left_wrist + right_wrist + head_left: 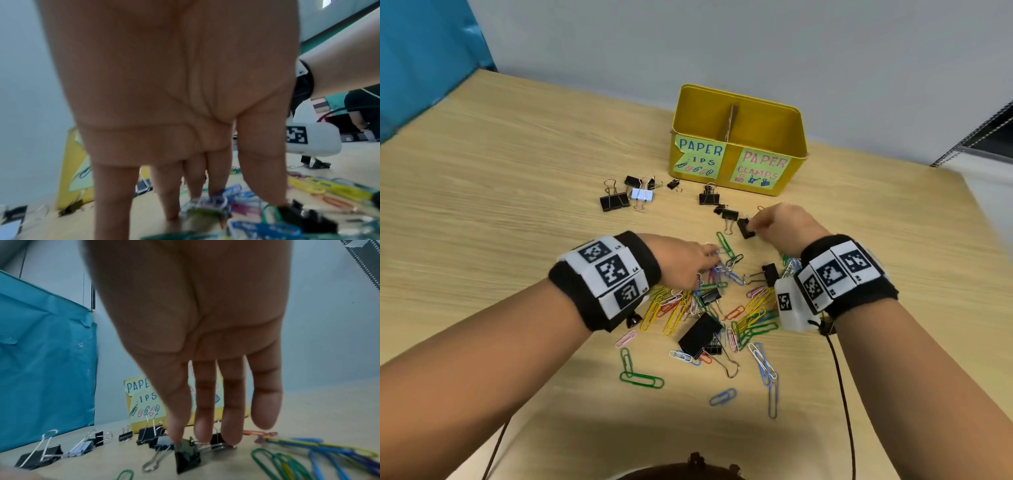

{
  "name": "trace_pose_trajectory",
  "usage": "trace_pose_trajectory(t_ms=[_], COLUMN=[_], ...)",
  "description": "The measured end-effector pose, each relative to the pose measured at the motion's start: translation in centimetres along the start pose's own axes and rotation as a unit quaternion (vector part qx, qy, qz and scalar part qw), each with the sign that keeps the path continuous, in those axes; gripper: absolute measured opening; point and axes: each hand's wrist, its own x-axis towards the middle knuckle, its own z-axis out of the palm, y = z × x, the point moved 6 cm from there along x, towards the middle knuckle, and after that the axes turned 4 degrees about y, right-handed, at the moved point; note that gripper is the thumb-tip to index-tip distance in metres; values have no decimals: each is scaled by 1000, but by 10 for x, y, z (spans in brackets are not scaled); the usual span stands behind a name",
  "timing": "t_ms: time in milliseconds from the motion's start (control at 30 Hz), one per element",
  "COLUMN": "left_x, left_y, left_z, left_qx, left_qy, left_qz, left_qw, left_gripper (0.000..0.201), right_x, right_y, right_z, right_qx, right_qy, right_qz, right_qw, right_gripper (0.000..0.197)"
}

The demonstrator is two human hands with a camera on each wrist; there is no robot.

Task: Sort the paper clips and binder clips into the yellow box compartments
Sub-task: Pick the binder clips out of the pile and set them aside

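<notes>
**Both hands picking from the pile, box not yet fed**

A pale wood-grain table (pixel 482 205) runs up to a grey wall, a teal sheet (pixel 45 353) hanging at the left. Far left of the spread lies a loose row of binder clips (pixel 630 195), about five black and one white. Nearer, the left hand (pixel 681 262) reaches down into the heap of coloured paper clips (pixel 709 308), fingertips (pixel 216 191) pinching a small bundle of them; how many is blurred. Some four more black binder clips sit in that heap, a large one (pixel 700 335) among them. To the right, the right hand (pixel 780 224) pinches one small black binder clip (pixel 187 456) at the table, three more lying close behind it. Beyond stands the yellow box (pixel 739 102), two compartments split by a divider, both apparently empty.

The step is the pick-up. Next, each hand should lift and carry: paper clips to the left compartment, the binder clip to the right one marked "clamps".
</notes>
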Motion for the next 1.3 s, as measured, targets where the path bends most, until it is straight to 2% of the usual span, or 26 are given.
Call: trace_pose_trajectory(t_ms=[67,100,167,233,300,400,500,567,633,700,733,800,867,967,1033,1133,1200,1300], left_x=[-7,-10,-15,-19,-18,-5,8,10,2,-12,-19,-32,-41,-46,-45,-41,-37,-34], left_y=[6,9,12,9,2,-3,4,6,1,-8,-13,-22,-29,-29,-25,-24,-24,-22], left_z=[6,8,7,-1,-12,-17,-9,-1,-4,-9,-9,-4,5,20,26,29,25,17], left_qx=[2,2,-2,-31,-55,-48,-12,2,-35,-89,-107,-123,-121,-85,-66,-109,-138,-161], left_qy=[-18,-25,-18,15,60,84,39,19,51,94,102,92,67,50,75,110,144,195], left_qz=[3,5,3,-11,-28,-30,-5,1,-18,-33,-44,-74,-102,-126,-133,-145,-139,-128], left_qw=[1000,1000,1000,999,996,995,999,1000,998,991,988,985,985,987,986,977,970,959], left_gripper=[58,53,46,45,47,59,68,63,51,43,47,71,94,103,98,80,62,39], right_x=[-5,-4,2,2,-4,-23,-38,-41,-45,-53,-58,-66,-66,-57,-52,-44,-41,-42], right_y=[-8,-10,-10,-11,-15,-20,-12,0,3,-4,-10,-24,-37,-57,-71,-85,-87,-92], right_z=[15,20,22,18,13,12,21,22,16,17,21,34,47,57,59,58,61,64], right_qx=[-56,-79,-99,-96,-68,-22,-47,-84,-79,-42,-33,-38,-56,-59,-66,-54,-44,-93], right_qy=[-82,-93,-60,-3,16,-40,-100,-74,-31,-43,-69,-123,-146,-162,-173,-175,-159,-114], right_qz=[-38,-46,-35,-20,-25,-42,-28,-5,-7,-42,-63,-80,-77,-90,-121,-144,-141,-175], right_qw=[994,991,993,995,997,998,993,994,996,997,995,989,985,981,975,973,976,974], right_gripper=[48,53,55,50,45,32,28,32,36,40,46,64,78,78,69,54,54,57])
